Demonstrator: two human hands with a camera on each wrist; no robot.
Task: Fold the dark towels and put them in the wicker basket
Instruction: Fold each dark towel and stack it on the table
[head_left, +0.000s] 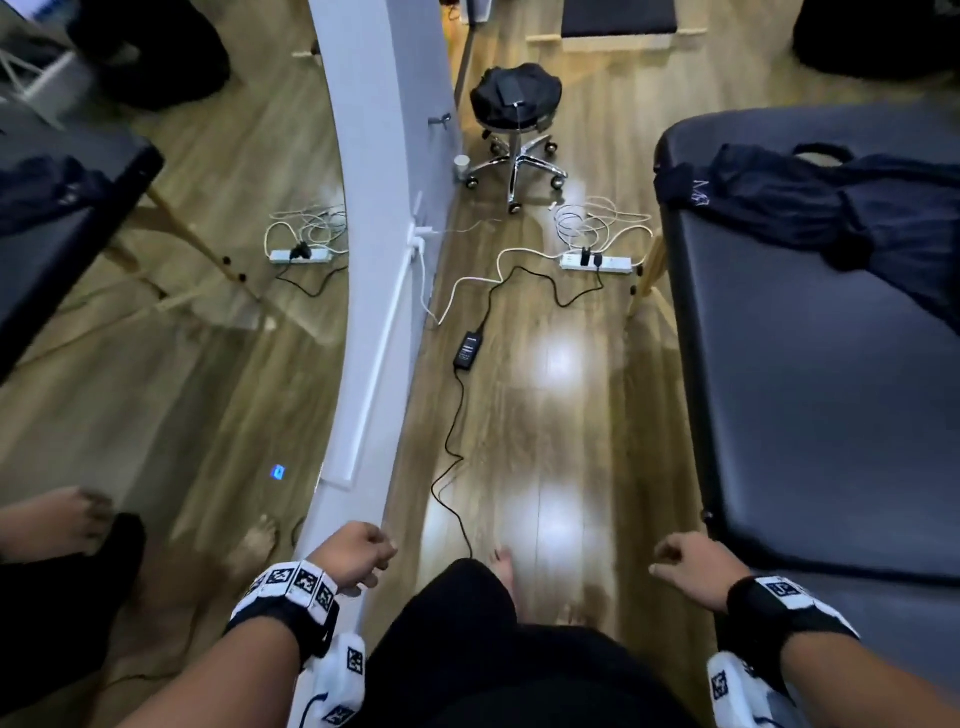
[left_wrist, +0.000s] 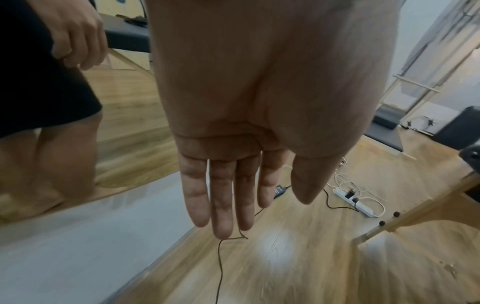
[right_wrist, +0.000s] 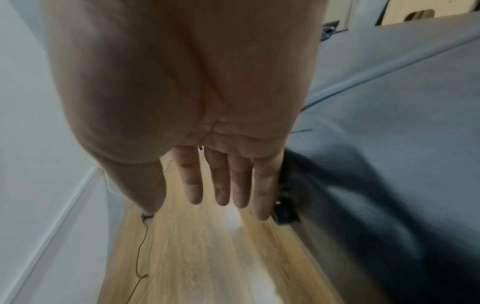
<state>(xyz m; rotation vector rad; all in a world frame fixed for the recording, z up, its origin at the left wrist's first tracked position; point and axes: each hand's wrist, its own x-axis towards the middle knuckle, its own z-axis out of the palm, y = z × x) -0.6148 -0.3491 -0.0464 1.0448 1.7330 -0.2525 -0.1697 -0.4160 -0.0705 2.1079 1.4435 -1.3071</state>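
Observation:
A heap of crumpled dark towels (head_left: 831, 213) lies on the far end of a black padded table (head_left: 810, 426) at the right. No wicker basket shows in any view. My left hand (head_left: 361, 556) hangs empty over the floor by the grey wall edge. Its fingers (left_wrist: 223, 195) are straight in the left wrist view. My right hand (head_left: 685, 564) hangs empty beside the table's near corner, and its fingers (right_wrist: 221, 181) are also straight. Both hands are well short of the towels. A dark blurred shape (right_wrist: 350, 176) lies on the table past the right hand.
A mirror (head_left: 171, 312) fills the left, edged by a grey wall (head_left: 374, 249). On the wooden floor ahead lie a black power adapter (head_left: 467, 349) with its cable and a white power strip (head_left: 597, 261). A wheeled stool (head_left: 516, 104) with a black bag stands further on.

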